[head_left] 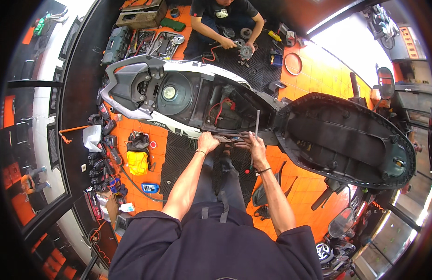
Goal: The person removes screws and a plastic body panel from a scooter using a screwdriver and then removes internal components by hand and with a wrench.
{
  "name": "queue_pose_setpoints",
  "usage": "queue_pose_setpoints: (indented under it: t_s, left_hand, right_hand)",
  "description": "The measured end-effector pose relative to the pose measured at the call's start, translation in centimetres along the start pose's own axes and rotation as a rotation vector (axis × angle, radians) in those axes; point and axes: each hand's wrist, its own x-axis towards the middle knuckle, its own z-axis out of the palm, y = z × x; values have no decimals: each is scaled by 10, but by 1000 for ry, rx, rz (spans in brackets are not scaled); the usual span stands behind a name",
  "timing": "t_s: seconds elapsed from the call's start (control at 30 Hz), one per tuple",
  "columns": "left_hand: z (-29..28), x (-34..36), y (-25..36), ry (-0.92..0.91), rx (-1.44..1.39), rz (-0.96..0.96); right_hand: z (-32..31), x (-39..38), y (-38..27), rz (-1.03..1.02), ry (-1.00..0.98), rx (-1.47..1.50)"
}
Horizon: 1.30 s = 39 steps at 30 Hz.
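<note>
A white and black scooter body [178, 122] lies crosswise in front of me, its seat bucket [174, 93] and battery bay with red wires [225, 108] uncovered. My left hand [205, 142] is closed on the lower edge of the near side panel [217, 138], below the bay. Just right of it, my right hand [254, 150] holds a long screwdriver [257, 119] upright, shaft up and red handle end below, with its other fingers beside the panel edge. What lies under my fingers is partly hidden.
The raised seat [342, 135] extends right. A co-worker [211, 25] handles a metal part [245, 50] beyond the scooter. Tool trays [157, 44], a yellow-black bag [137, 161], a blue bottle [150, 187] and power tools [111, 149] lie around on the orange floor and black mat [174, 168].
</note>
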Motion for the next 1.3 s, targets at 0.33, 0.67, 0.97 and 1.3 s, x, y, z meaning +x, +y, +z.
queue_pose_setpoints:
  t_s: [0.33, 0.67, 0.97, 1.3]
  left_hand:
    - [16, 5, -22, -38, 83, 27]
    - [23, 3, -42, 83, -96, 70]
    - [14, -2, -48, 78, -157, 189]
    - [9, -26, -29, 51, -259, 324]
  right_hand:
    - [-31, -6, 8, -35, -11, 52]
    - [-69, -23, 25, -37, 7, 170]
    - [-95, -34, 57, 4, 40, 367]
    - [-140, -28, 91, 135, 91, 564]
